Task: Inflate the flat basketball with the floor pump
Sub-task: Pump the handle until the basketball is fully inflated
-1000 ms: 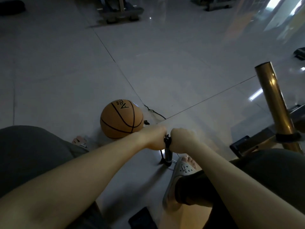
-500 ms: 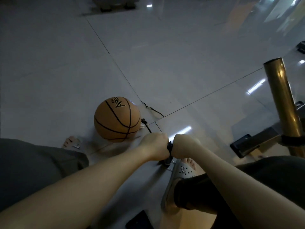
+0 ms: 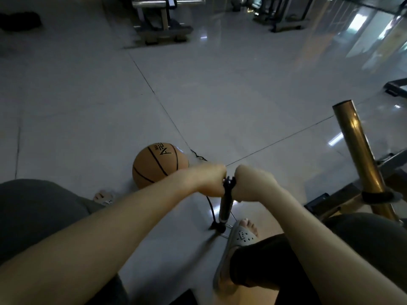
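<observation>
An orange basketball (image 3: 158, 165) with black seams lies on the tiled floor, looking round. A thin black floor pump (image 3: 225, 208) stands upright just right of it, and its black hose (image 3: 209, 205) runs from the base up toward the ball. My left hand (image 3: 209, 180) grips the left half of the pump handle and my right hand (image 3: 253, 183) grips the right half. The handle is raised, so the pump barrel shows below my fists. My right foot in a grey clog (image 3: 236, 241) stands on the pump's foot bar.
A gold metal post (image 3: 361, 159) on a dark frame rises close on the right. Gym equipment stands at the back, a weight rack (image 3: 163, 25) among them. My left foot (image 3: 103, 197) rests beside the ball. A dark object (image 3: 189, 297) lies at the bottom edge.
Both hands have pulled the pump handle upward from its pushed-down position, exposing more of the barrel. The ball has stayed in place.
</observation>
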The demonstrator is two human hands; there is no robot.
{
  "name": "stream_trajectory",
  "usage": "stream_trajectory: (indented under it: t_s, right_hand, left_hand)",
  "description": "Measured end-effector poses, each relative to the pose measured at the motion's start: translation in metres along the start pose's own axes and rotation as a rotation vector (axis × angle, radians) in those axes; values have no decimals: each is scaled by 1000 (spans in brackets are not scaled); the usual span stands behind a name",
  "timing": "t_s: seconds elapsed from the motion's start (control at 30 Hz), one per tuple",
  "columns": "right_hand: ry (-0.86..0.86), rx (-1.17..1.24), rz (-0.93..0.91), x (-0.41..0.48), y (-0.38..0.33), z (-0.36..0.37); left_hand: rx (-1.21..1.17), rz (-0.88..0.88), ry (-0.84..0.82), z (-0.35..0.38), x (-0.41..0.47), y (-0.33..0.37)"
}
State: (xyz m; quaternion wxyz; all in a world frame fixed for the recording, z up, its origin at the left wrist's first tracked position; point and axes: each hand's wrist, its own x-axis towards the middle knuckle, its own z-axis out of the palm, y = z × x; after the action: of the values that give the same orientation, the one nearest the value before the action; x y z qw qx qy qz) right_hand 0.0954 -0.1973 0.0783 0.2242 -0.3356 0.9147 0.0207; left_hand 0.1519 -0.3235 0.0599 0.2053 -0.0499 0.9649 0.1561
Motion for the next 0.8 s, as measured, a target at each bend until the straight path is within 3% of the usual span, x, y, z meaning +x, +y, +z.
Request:
stream_trajectory:
  t_s: [0.1,0.17,0.37,0.6,0.8]
  right_hand:
    - [28,30,26,-6,2,-28]
    - [-47,50,64,5,3,-22]
    - [-232,-43,82,50,9,50]
    - [-207,-78,44,55,17,73]
    - [-133,-102,-58,29,7,57]
  left_hand:
    - [37,0,64,-30,-5,6]
    - [32,-10,54,-26,2,5]
    - [-94,-79,-38,50,37,-9]
    - [-60,-110,1,79,43,-9]
    - [-9,-86,-93,59,20,0]
